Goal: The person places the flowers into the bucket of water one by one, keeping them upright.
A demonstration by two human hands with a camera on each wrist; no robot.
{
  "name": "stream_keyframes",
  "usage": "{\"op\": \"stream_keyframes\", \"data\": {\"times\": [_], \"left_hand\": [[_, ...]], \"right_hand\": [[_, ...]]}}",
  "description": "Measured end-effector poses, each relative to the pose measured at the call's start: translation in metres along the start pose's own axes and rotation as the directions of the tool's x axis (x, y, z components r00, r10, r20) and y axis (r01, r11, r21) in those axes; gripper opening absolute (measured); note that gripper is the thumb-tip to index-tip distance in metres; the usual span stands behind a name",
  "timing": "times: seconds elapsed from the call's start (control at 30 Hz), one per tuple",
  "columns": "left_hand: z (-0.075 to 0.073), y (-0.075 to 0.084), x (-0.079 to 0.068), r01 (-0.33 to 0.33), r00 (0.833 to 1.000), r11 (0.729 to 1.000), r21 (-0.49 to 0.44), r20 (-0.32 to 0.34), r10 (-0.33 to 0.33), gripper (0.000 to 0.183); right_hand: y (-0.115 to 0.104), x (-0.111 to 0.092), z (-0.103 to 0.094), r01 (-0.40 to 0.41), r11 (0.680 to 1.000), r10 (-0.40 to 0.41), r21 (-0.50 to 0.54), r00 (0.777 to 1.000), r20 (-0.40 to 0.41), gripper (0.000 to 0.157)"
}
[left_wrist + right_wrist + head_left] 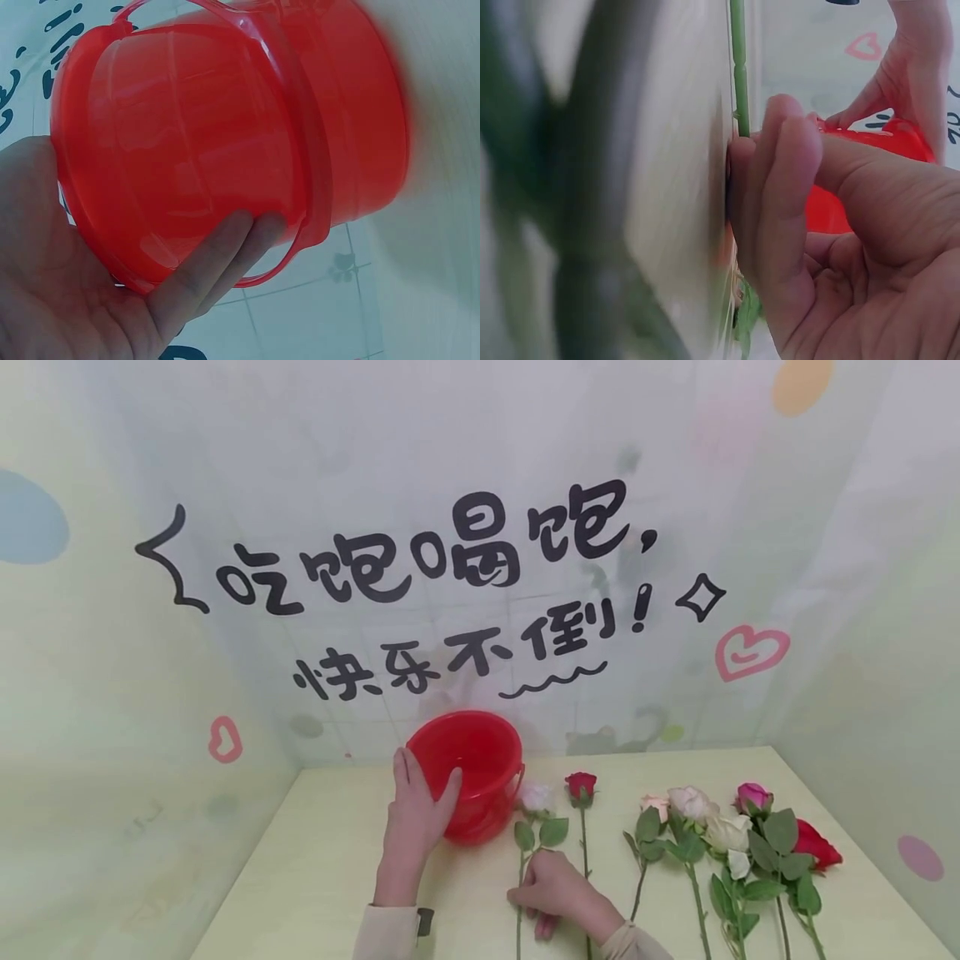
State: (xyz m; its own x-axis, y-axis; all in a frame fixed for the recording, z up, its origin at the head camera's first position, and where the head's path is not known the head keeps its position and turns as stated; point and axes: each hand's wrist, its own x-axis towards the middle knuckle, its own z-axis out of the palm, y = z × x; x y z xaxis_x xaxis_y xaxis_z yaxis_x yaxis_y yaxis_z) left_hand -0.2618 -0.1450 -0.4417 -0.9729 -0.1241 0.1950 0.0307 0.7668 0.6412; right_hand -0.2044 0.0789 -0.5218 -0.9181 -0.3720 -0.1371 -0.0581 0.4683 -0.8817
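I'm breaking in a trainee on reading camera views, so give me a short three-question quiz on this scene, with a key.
1. What does the left grip hold?
A) a leaf
B) the red bucket
C) a rose stem

2. True or false: the right grip is inside the bucket.

3. Fill in: in the head view, the rose nearest the bucket is ____ in colour.

Key:
1. B
2. False: it pinches a green stem outside the bucket.
3. White
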Motion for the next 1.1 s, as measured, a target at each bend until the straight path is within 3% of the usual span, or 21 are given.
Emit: {"op": "stream_keyframes", "data": {"times": [0.37, 0.73, 1.1], "left_hand": [[0.000, 0.000, 0.000, -0.002, 1.000, 1.000, 0.012, -0.011, 0.002, 0.108], [0.001, -0.002, -0.001, 0.025, 1.000, 1.000, 0.010, -0.003, -0.025, 0.109], [0.002, -0.002, 0.002, 0.002, 1.000, 1.000, 0.009, -0.021, -0.001, 0.108]], "right_hand": [[0.002, -0.001, -0.002, 0.057, 0.998, -0.057, -0.041, 0.998, 0.005, 0.025], [0.006, 0.002, -0.011, 0.004, 0.999, -0.006, 0.043, 0.999, 0.044, 0.018], [0.003, 0.003, -0.022, 0.025, 0.989, -0.028, 0.146, 0.999, 0.019, 0.009]]}}
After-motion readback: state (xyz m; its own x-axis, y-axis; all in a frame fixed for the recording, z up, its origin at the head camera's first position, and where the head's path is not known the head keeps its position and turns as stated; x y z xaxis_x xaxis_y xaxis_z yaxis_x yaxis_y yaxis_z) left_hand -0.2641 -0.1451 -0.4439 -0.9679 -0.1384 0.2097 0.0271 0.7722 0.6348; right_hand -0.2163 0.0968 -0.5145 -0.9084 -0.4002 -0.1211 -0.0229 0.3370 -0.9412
